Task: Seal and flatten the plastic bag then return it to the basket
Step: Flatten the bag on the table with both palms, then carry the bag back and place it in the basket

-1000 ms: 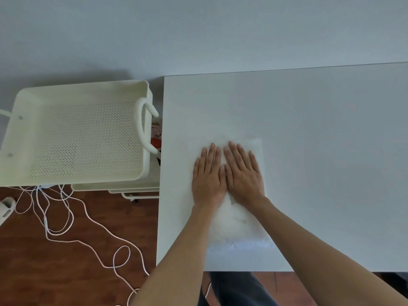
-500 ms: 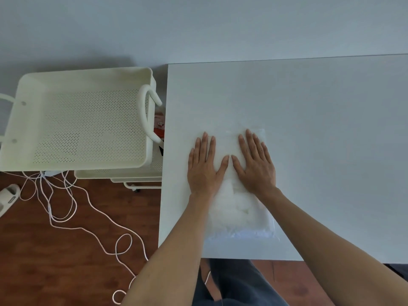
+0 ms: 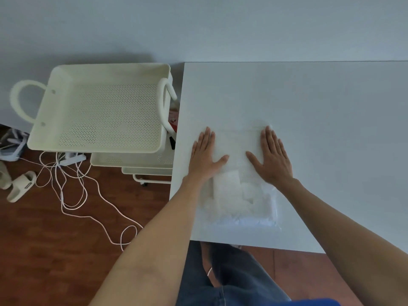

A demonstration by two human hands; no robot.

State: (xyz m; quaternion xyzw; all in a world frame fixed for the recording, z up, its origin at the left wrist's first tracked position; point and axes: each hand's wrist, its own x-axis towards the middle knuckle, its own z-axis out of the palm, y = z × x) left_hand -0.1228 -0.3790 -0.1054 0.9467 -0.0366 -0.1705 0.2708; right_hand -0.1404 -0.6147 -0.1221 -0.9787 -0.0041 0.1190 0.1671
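A clear plastic bag (image 3: 237, 195) with white stuffing lies on the white table (image 3: 309, 107) near its front left corner. My left hand (image 3: 204, 154) presses flat on the bag's left upper part, fingers together, thumb spread. My right hand (image 3: 272, 156) presses flat on the right upper part. Both palms are down and grip nothing. The stuffing bulges in the bag's near half between my forearms. The cream perforated basket (image 3: 55, 85), the top tier of a cart, stands left of the table with nothing in it.
The basket's looped handle (image 3: 164, 104) sits close to the table's left edge. Lower cart tiers (image 3: 132, 161) show beneath. White cables (image 3: 72, 191) and slippers (image 3: 21, 186) lie on the wooden floor. My legs in jeans (image 3: 229, 274) are under the table's front edge.
My hands have slid apart from the bag's middle toward its left and right sides, staying flat on it. The camera view shifted.
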